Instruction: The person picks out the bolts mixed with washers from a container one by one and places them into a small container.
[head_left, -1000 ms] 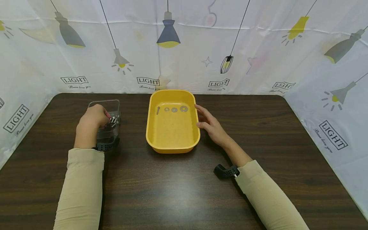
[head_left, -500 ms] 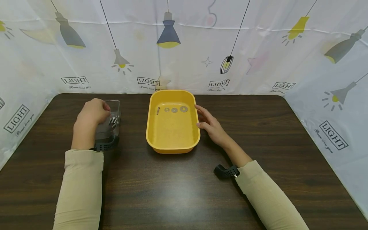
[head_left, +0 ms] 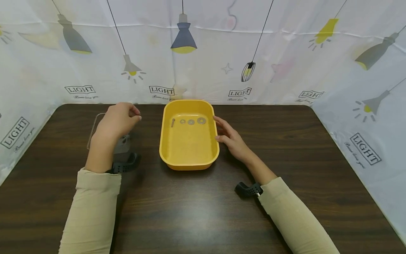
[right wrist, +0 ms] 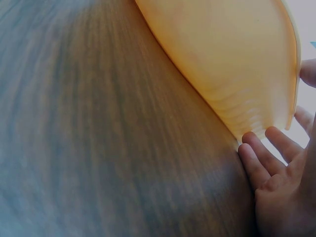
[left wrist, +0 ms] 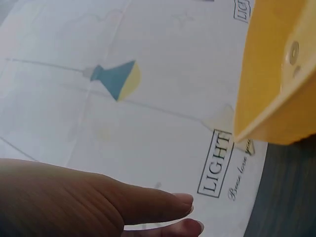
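A yellow tray (head_left: 190,148) stands on the table. Near its back lie a small bolt (head_left: 172,122) and, in a row beside it, several washers (head_left: 191,122) of differing size. My left hand (head_left: 117,123) is raised over a clear plastic box (head_left: 123,145) left of the tray, thumb and fingertips brought close together. In the left wrist view the thumb (left wrist: 158,203) and a finger nearly meet; I cannot tell whether something small is between them. My right hand (head_left: 233,141) rests against the tray's right side, fingers (right wrist: 259,153) extended along the wall and thumb at the rim.
The dark wooden table (head_left: 196,204) ends at a white curtain (head_left: 203,63) with printed lamps. The clear box, partly hidden behind the left hand and wrist, has small metal pieces in it. A black strap (head_left: 125,165) is on the left wrist.
My left hand has risen out of the clear box and moved right, toward the tray. The right hand stays at the tray's side, and the tray's contents look the same.
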Available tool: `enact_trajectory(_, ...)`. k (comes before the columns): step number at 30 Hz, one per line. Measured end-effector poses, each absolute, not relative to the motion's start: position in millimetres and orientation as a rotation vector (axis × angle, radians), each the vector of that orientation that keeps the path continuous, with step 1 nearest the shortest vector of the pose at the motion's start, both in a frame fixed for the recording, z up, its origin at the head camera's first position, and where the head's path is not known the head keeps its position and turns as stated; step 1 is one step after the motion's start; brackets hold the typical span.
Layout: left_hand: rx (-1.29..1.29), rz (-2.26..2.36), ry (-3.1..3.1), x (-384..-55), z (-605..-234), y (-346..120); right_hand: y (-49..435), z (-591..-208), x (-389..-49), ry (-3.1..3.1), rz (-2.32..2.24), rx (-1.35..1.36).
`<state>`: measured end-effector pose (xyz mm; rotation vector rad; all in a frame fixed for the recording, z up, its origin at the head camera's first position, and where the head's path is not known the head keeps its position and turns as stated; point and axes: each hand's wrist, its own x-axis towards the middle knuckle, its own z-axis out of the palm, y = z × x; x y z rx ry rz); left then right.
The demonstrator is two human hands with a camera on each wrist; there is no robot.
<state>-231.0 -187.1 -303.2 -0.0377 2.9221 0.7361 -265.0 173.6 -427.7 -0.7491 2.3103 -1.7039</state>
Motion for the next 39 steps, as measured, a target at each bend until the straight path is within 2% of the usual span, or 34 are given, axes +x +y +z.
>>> enact_trajectory(9, -0.008, 0.755, 2.968, -219, -288, -167, 171, -428, -265, 2.310, -1.706, -0.753)
enact_trajectory(17, 0.005, 0.731, 3.002, -222, -281, -138, 176, -430, -264, 2.328, -1.703, -0.754)
enact_trajectory(30, 0.086, 0.638, 3.014, -257, -300, -94, 175, -430, -265, 2.321, -1.712, -0.744)
enact_trajectory(39, 0.067, 0.409, 2.982, -278, -315, -77, 171, -429, -266, 2.315, -1.713, -0.751)
